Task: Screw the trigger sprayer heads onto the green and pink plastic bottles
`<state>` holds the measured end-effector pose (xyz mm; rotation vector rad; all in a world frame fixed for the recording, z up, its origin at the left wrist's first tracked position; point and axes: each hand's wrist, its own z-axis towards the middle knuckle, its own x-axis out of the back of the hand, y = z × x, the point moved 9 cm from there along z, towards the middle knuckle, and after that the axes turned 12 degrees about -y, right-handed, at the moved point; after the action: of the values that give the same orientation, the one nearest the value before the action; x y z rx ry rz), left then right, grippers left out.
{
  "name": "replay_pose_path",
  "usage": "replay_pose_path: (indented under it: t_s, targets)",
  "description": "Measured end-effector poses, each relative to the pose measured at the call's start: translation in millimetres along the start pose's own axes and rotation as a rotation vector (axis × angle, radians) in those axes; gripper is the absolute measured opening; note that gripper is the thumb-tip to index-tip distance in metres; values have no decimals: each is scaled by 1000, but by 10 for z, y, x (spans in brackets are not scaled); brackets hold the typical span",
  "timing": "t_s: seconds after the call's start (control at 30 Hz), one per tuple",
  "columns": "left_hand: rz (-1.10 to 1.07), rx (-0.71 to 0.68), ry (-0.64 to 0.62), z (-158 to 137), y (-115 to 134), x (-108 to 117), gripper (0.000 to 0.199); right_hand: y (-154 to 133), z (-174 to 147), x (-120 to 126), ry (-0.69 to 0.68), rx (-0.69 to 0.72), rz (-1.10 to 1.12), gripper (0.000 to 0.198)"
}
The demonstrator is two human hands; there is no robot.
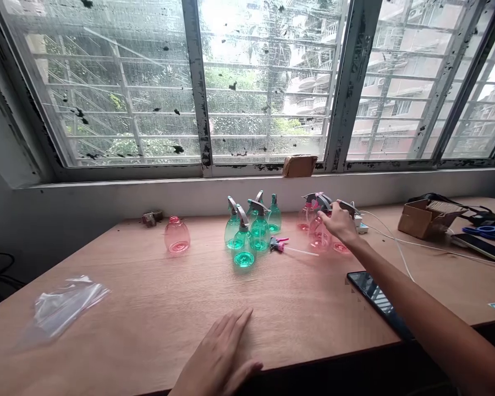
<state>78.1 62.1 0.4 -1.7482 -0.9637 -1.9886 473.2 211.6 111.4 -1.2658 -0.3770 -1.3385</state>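
My left hand rests flat near the table's front edge, its fingers stretched out and holding nothing. Reaching far over the table, my right hand is closed at the neck of a pink spray bottle with a dark trigger head; its fingers are partly hidden. More pink spray bottles stand close around it. To their left is a cluster of several green spray bottles with dark heads. A loose pink-and-black spray head with a thin white tube lies between the two groups. Further left, an uncapped pink bottle stands upright alone.
A clear plastic bag lies at the left. Under my right forearm is a black phone. White cables, an open cardboard box and blue scissors are at the right. A brown block sits on the windowsill.
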Motion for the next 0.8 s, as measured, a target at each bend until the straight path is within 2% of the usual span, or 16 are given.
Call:
replay_pose_path:
  t_s: [0.2, 0.4, 0.53, 0.63, 0.7, 0.8]
  targets:
    - [-26, -4, -20, 20, 19, 58, 64, 63, -5, -194, -35, -69, -119, 38]
    - [-90, 19, -24, -33, -11, 17, 65, 28, -128, -152, -16, -34, -172, 44]
    - [-203, 17, 12, -77, -145, 56, 73, -66, -211, -78, -7, 34, -176, 53]
    - [-222, 21, 116, -17, -416, 374, 71, -247, -436, 122, 10, 80, -187, 62]
    - [-142, 145, 316, 34, -783, 800, 64, -448, -767, 345, 37, 146, -189, 62]
    - [-116, 353, 516, 151, -1447, 1368, 72, -862, -1562, 774, 176, 503, 5, 49]
